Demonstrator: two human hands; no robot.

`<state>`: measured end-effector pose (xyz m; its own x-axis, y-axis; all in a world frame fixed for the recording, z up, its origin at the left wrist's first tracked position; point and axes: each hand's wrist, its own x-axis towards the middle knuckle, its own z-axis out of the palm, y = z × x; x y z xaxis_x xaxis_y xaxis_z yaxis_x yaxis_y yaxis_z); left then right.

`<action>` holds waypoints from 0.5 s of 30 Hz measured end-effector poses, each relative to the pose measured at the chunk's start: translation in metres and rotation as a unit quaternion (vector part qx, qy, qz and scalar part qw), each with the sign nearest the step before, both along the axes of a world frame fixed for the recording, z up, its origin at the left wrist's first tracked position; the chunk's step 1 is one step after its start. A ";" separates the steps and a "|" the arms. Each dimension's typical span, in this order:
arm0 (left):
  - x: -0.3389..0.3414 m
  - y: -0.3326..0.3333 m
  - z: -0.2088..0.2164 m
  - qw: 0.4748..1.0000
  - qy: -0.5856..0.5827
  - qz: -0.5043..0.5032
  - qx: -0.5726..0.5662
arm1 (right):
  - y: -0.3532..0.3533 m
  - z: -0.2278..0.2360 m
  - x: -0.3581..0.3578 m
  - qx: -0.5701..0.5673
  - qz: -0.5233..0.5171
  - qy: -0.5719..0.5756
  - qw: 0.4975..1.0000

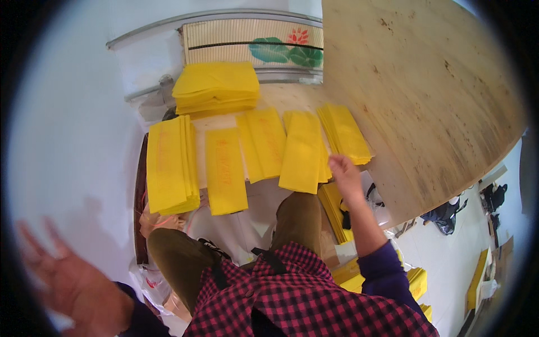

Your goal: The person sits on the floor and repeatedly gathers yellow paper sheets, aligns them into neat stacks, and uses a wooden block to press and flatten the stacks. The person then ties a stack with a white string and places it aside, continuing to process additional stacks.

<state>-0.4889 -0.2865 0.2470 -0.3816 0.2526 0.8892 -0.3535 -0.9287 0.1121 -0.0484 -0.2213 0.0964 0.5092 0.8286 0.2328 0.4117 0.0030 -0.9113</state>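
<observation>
At 8 o'clock the left hand is raised off the bench, motion-blurred, its fingers spread wide and holding nothing. Just right of centre, toward 3 o'clock, the right hand has curled fingers close beside the middle pile and the right pile; whether they grip or touch an edge, I cannot tell. The yellow pieces are thin, matte and cloth-like, in long rectangles. At 9 o'clock lies the left pile, its layered edges fanned and its face faintly printed in red; nearer centre is a flat strip, its end overhanging. Two overlapping strips slant just above centre. At 11 o'clock sits a thick, broader stack, soft-edged. At 12 o'clock stands a ribbed mat with painted leaves; toward 2 o'clock spreads a board of stained, grained wood with a curved outline.
</observation>
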 end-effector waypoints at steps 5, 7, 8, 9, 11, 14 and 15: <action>-0.022 0.035 -0.150 0.903 0.121 0.129 -0.391 | 0.010 -0.126 0.046 -0.181 -0.062 0.077 0.979; -0.023 0.035 -0.201 0.863 0.146 0.153 -0.459 | 0.018 -0.141 0.057 -0.210 0.012 0.191 0.959; -0.026 0.037 -0.221 0.852 0.158 0.158 -0.473 | 0.019 -0.147 0.057 -0.210 0.013 0.260 0.943; -0.031 0.036 -0.236 0.839 0.180 0.169 -0.485 | 0.022 -0.150 0.057 -0.201 0.025 0.346 0.916; -0.038 0.035 -0.262 0.816 0.202 0.178 -0.512 | 0.027 -0.152 0.056 -0.203 -0.007 0.370 0.907; -0.046 0.038 -0.285 0.810 0.188 0.156 -0.533 | 0.033 -0.150 0.054 -0.213 -0.008 0.421 0.882; -0.049 0.039 -0.290 0.782 0.216 0.205 -0.548 | 0.034 -0.149 0.054 -0.214 -0.013 0.434 0.875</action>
